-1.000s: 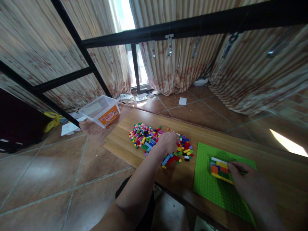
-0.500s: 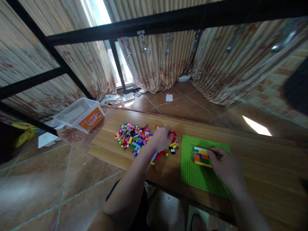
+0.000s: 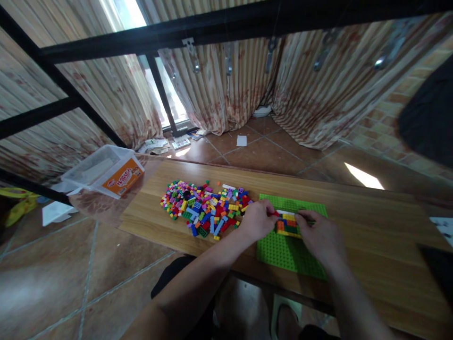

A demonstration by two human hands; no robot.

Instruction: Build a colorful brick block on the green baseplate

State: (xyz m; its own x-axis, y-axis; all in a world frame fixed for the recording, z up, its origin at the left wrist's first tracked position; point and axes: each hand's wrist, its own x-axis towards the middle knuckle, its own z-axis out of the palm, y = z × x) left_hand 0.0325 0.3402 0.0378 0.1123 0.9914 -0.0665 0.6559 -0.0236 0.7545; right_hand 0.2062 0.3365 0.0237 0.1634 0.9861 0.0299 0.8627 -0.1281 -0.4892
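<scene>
My left hand is pinched on a small red brick at the left end of a multicoloured block of joined toy bricks. My right hand grips the right end of that block, thumb and fingers closed on it. White, yellow, orange, blue and green bricks show in the block. It is over the green studded baseplate; whether it touches the plate I cannot tell. A wide heap of loose bricks spreads over the wooden table to the left of my left hand.
The wooden table runs from left to right. Beyond its left end stands a clear plastic box with an orange label. Black metal bars cross in front of striped curtains. A dark object lies at the table's right edge.
My left hand has moved right from the brick heap to the block's left end, with a small red brick in its fingers. My right hand still holds the block. The camera view has shifted slightly.
</scene>
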